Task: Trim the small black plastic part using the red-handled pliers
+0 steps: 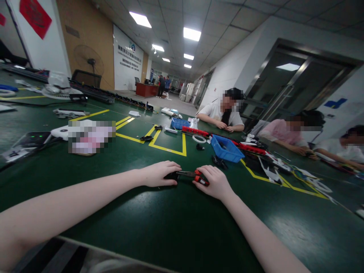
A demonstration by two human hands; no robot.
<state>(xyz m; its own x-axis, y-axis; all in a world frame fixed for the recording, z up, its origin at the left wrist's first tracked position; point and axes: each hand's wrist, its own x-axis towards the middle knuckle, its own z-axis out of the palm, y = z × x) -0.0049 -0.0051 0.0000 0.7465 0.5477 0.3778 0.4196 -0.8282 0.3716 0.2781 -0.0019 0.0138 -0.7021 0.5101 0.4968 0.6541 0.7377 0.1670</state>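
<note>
My right hand (214,181) is closed around the red and black handles of a pair of long-nose pliers (201,178). Their thin metal jaws point left and reach the small black part (170,176) that my left hand (160,173) pinches between thumb and fingers. Most of that part is covered by my fingers, so its kind is unclear. Whether the jaws grip it or only touch it, I cannot tell. Both hands rest low over the green tabletop (170,220), close together.
Beyond my hands stand a blue bin (226,148) and a smaller blue bin (180,123). Small black parts (146,138) lie near yellow tape (170,151). At left is a phone (90,138). Cables (315,180) and a white tape roll (199,139) lie rightward. Several people (223,113) sit across the table.
</note>
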